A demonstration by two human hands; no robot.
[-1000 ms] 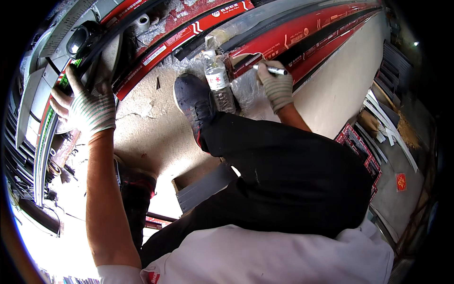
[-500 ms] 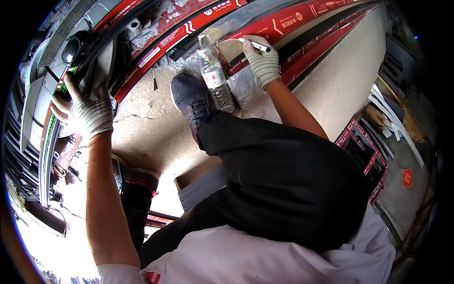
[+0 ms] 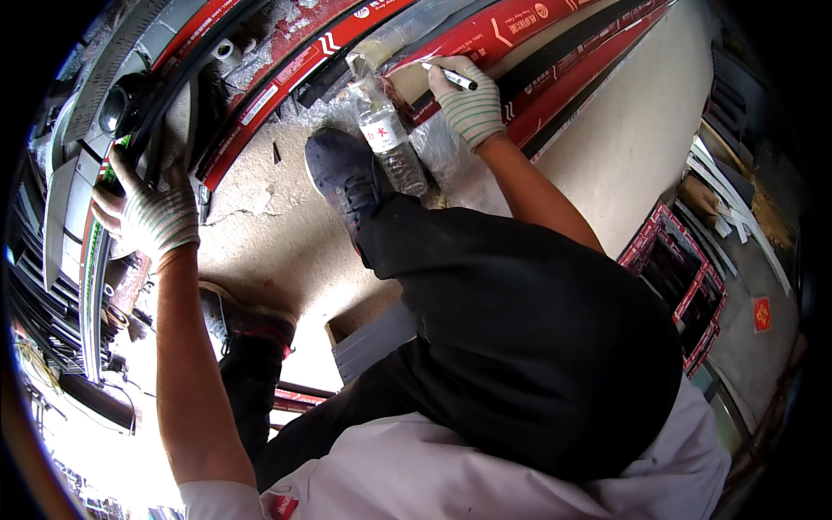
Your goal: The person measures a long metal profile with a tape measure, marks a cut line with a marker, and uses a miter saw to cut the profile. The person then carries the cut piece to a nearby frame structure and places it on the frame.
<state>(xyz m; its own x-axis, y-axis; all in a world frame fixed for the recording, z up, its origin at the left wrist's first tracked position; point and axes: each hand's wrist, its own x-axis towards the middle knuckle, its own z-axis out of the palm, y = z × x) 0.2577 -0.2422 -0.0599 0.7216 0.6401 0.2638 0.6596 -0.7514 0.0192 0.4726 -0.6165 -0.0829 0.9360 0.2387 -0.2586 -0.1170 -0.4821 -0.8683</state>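
Observation:
My right hand [image 3: 470, 106], in a white glove with green stripes, holds a black-and-white marker pen [image 3: 461, 81]. It is over the cut end of a red-wrapped panel [image 3: 485, 42], the pen's pale end toward the panel's edge. At the left my left hand [image 3: 160, 212], gloved alike, has its fingers around a long, narrow profile strip [image 3: 91, 286] with a green and red printed edge. Part of its grip is hidden behind the fingers. A dark rounded tool [image 3: 124, 106] sits just above this hand. Near my right hand a clear plastic bottle [image 3: 386, 139] leans beside my shoe.
Red-wrapped strips [image 3: 286, 82] and clear plastic film [image 3: 442, 152] lie ahead. A white roll [image 3: 227, 52] rests among scraps. Dark profiles [image 3: 43, 321] are heaped at the left. A red-wrapped frame [image 3: 680, 277] and white strips [image 3: 741, 204] lie at the right.
The whole view has shifted slightly, so the strips and bottle appear a little higher and further left. Both hands keep their holds; the pen remains near the panel's edge.

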